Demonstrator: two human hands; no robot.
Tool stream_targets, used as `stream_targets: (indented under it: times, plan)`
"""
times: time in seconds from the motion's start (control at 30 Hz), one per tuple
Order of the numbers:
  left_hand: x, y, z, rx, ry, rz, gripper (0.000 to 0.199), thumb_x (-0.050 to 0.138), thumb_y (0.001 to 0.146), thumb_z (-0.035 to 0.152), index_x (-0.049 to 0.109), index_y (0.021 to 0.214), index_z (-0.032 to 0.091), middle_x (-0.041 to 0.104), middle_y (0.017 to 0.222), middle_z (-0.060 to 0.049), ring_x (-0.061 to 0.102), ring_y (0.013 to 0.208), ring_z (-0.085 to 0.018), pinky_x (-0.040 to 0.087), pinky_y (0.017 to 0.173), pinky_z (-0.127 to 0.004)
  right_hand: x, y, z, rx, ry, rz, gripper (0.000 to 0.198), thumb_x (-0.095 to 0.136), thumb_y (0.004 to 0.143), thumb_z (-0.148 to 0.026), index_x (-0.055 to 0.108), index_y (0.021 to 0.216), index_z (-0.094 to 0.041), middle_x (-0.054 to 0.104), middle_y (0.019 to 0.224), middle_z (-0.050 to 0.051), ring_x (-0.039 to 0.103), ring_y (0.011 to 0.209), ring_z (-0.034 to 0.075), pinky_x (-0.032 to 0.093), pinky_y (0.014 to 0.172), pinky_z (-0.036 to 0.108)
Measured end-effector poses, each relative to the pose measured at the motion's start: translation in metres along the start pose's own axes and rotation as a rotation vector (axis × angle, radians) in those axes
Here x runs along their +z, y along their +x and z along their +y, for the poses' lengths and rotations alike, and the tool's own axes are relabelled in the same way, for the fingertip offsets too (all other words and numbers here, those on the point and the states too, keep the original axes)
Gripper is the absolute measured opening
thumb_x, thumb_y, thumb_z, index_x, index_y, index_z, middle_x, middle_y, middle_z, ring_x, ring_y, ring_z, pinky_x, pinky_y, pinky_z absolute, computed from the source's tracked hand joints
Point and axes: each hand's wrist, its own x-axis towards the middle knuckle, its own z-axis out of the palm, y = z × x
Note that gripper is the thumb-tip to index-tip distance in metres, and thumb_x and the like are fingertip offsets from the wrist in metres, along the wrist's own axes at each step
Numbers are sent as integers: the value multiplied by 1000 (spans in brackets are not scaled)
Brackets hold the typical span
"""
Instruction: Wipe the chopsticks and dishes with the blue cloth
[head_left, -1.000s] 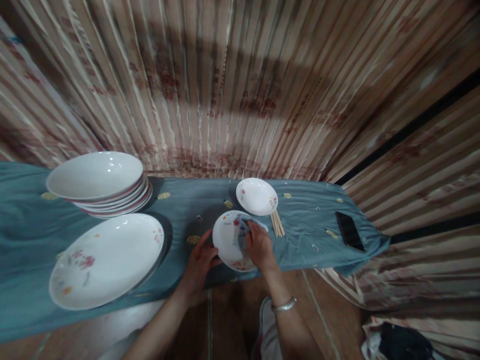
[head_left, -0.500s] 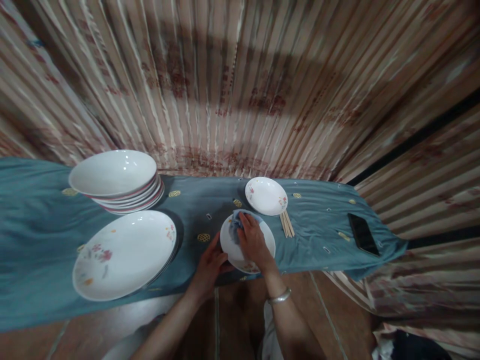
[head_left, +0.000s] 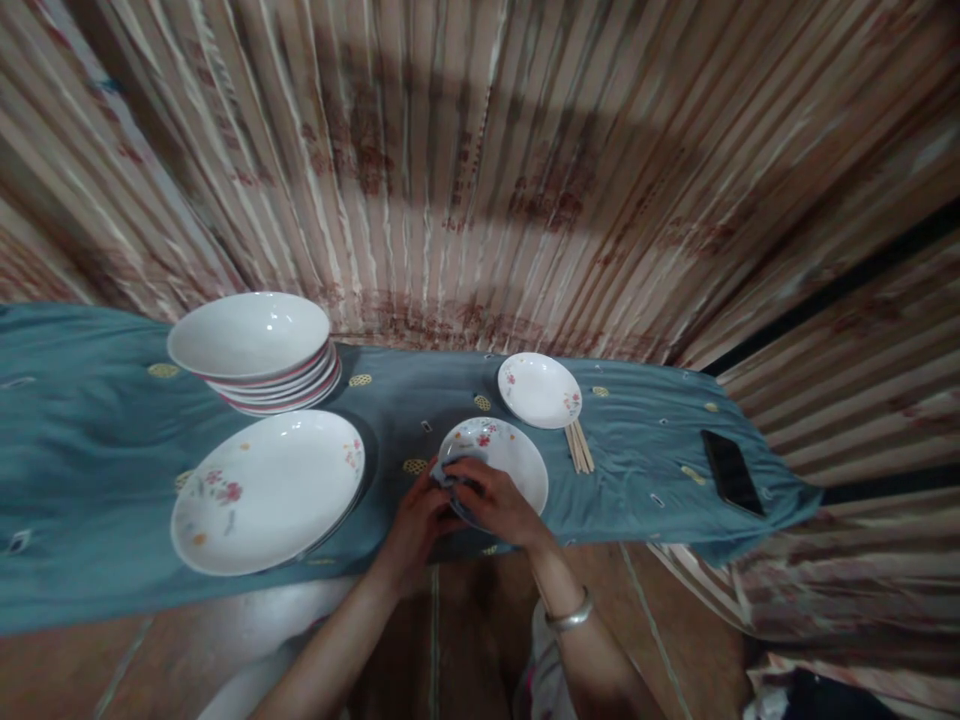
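Observation:
A small white plate with a floral rim (head_left: 521,458) is in front of me near the table's front edge. My left hand (head_left: 421,512) grips its left edge, with the fingers partly hidden. My right hand (head_left: 491,500), a silver bangle on its wrist, presses a bluish cloth (head_left: 444,474) against the plate's left rim, close to the left hand. Most of the cloth is covered by the fingers. Just behind, another small floral plate (head_left: 540,390) rests beside several wooden chopsticks (head_left: 579,447).
Large oval floral plates (head_left: 277,500) lie at the left front. Behind them stands a stack of dishes topped by a large white bowl (head_left: 251,335). A black phone (head_left: 731,472) lies at the right end of the green tablecloth (head_left: 630,510). Pleated curtains (head_left: 420,180) hang behind.
My right hand has moved the cloth from the plate's far side to its left rim, nearer my left hand. The plate's flowers now show at the far side. The view has shifted slightly.

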Motion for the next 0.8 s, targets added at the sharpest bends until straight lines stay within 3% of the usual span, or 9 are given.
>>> stream_targets:
  times: [0.17, 0.3, 0.5, 0.8]
  plan:
    - [1, -2, 0, 9, 15, 16, 70, 67, 71, 34, 43, 135, 20, 67, 111, -11, 66, 90, -25, 56, 67, -34, -11, -18, -6, 109, 94, -89, 21, 55, 80, -16, 67, 96, -19, 68, 98, 2, 62, 90, 15, 48, 83, 27]
    - [0, -2, -4, 15, 46, 63, 79, 71, 69, 31, 37, 140, 21, 69, 106, -10, 67, 87, -24, 55, 64, -32, -20, -33, -5, 102, 15, -132, 22, 55, 79, -12, 68, 93, -21, 68, 94, 0, 62, 89, 15, 46, 82, 26]
    - [1, -4, -4, 18, 39, 67, 83, 73, 67, 28, 37, 141, 23, 72, 98, -7, 68, 87, -24, 56, 70, -39, -29, -52, 1, 111, -141, -130, 22, 60, 77, -13, 68, 96, -21, 68, 98, 2, 62, 91, 17, 46, 83, 29]
    - [0, -4, -8, 18, 24, 69, 67, 67, 75, 36, 44, 136, 23, 67, 112, -10, 65, 96, -25, 56, 68, -33, -4, -54, -7, 18, -240, -1, 29, 57, 83, -14, 62, 111, -21, 65, 112, 7, 57, 107, 20, 44, 95, 37]
